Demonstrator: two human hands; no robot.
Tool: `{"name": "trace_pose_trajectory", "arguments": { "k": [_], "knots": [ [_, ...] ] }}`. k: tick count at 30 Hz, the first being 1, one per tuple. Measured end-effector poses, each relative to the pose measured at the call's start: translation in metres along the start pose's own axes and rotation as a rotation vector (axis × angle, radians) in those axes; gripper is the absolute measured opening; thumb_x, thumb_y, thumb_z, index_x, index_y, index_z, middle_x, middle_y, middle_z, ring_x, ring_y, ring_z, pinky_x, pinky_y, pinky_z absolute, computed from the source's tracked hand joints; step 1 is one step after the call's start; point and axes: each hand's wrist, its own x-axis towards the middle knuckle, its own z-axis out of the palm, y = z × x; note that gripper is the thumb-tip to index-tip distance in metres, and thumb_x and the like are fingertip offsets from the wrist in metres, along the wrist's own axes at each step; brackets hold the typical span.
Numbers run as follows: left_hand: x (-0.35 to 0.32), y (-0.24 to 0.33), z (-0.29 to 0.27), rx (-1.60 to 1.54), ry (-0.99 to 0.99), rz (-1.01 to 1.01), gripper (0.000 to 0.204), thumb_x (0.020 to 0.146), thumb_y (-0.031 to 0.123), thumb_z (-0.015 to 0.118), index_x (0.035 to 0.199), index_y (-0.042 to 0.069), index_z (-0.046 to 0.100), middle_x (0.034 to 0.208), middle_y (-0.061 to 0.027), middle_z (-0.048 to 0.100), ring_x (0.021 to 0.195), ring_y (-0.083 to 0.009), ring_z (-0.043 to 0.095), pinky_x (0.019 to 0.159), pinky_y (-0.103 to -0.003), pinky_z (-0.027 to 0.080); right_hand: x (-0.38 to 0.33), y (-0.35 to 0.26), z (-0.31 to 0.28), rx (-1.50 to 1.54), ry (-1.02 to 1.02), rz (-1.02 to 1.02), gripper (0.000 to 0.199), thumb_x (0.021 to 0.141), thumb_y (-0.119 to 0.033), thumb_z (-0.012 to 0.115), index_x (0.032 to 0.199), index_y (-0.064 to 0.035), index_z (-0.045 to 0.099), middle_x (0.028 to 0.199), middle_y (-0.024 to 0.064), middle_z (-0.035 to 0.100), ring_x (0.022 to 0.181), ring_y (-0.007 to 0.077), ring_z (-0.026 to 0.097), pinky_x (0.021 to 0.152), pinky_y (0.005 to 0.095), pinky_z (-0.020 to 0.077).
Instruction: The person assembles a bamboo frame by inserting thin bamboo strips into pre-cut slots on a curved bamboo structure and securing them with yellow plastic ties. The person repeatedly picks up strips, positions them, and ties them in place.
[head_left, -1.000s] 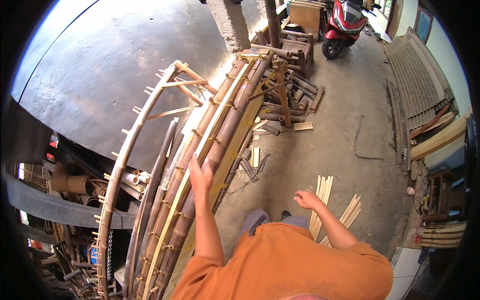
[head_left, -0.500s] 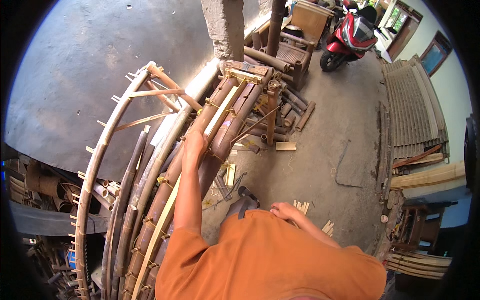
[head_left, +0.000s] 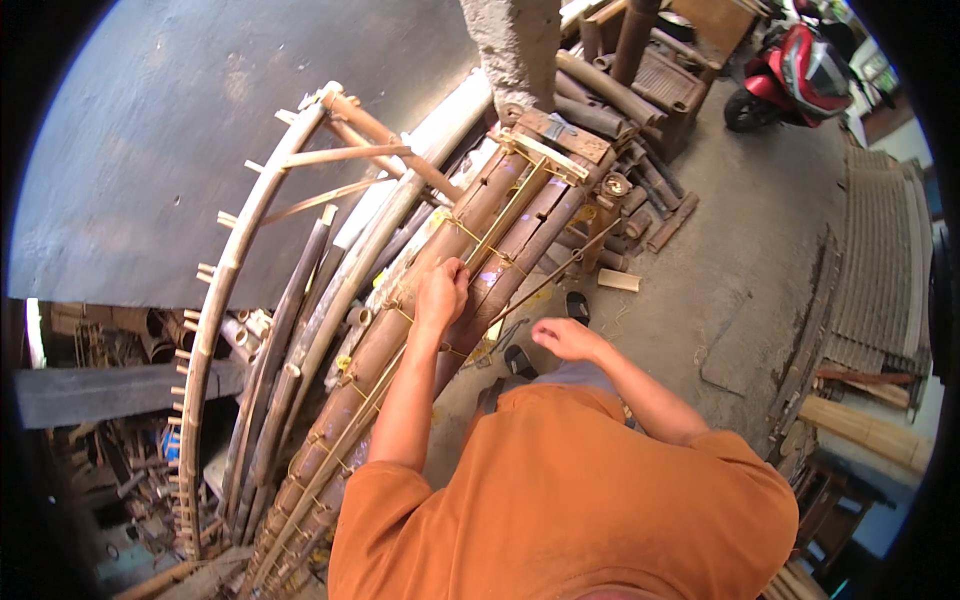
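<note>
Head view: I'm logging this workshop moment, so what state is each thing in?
Left hand: closed on the bamboo pole bundle, arm stretched out.
Right hand: empty, fingers loose, hanging above the floor.
Bamboo pole bundle: lying slanted, lashed with yellow ties.
Curved bamboo frame: bent in an arc, pegs sticking out, untouched.
Red scooter: parked upright.
Flat bamboo slats: stacked by the right edge.

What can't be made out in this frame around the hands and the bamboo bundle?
Head view only:
- Left hand: its palm side is pressed to the bamboo bundle, so grip is unclear.
- Right hand: fingers too small to tell if it holds anything.
- Bundle's near end: hidden behind the orange shirt.
</note>
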Motion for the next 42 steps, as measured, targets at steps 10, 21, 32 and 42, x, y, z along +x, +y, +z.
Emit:
{"name": "trace_pose_trajectory", "arguments": {
  "k": [10, 21, 32, 42],
  "knots": [
    [0.024, 0.038, 0.044, 0.140, 0.087, -0.223, 0.018, 0.091, 0.022, 0.059, 0.099, 0.006, 0.061, 0.088, -0.0251, 0.068, 0.085, -0.0455, 0.065, 0.075, -0.055, 0.049, 0.094, -0.112, -0.052, 1.642, 0.716, 0.005, 0.026, 0.097, -0.034, 0.050, 0.092, -0.0108, 0.060, 0.088, 0.0002, 0.059, 0.082, 0.0136, 0.058, 0.075, 0.0286, 0.0483],
    [0.029, 0.033, 0.035, -0.059, 0.053, -0.160, 0.031, 0.099, 0.026, 0.047, 0.095, 0.002, 0.065, 0.084, -0.0279, 0.064, 0.083, -0.0489, 0.061, 0.074, -0.056, 0.046, 0.243, -0.167, -0.087, -0.864, 0.169, -0.256, 0.058, 0.095, -0.056, 0.045, 0.108, -0.0066, 0.073, 0.103, 0.0172, 0.068, 0.106, 0.0317, 0.060, 0.093, 0.0553, 0.0363],
    [0.031, 0.028, 0.041, -0.094, 0.164, -0.150, 0.027, 0.099, 0.026, 0.051, 0.098, 0.005, 0.068, 0.074, -0.0174, 0.067, 0.070, -0.0357, 0.066, 0.067, -0.046, 0.049, 0.070, -0.070, -0.084, -0.253, -0.162, -0.691, 0.041, 0.094, -0.028, 0.054, 0.063, -0.0017, 0.058, 0.063, 0.0189, 0.060, 0.063, 0.0413, 0.059, 0.068, 0.0486, 0.0496],
    [0.161, -0.104, 0.045, 0.173, 0.200, -0.347, 0.040, 0.093, 0.032, 0.053, 0.102, -0.004, 0.068, 0.096, -0.0280, 0.068, 0.095, -0.0411, 0.067, 0.084, -0.047, 0.050, 0.046, -0.086, -0.106, -0.004, -0.257, -0.649, 0.036, 0.096, -0.024, 0.052, 0.070, -0.0009, 0.062, 0.073, 0.0171, 0.062, 0.082, 0.0328, 0.061, 0.090, 0.0418, 0.0465]
  ]
}}
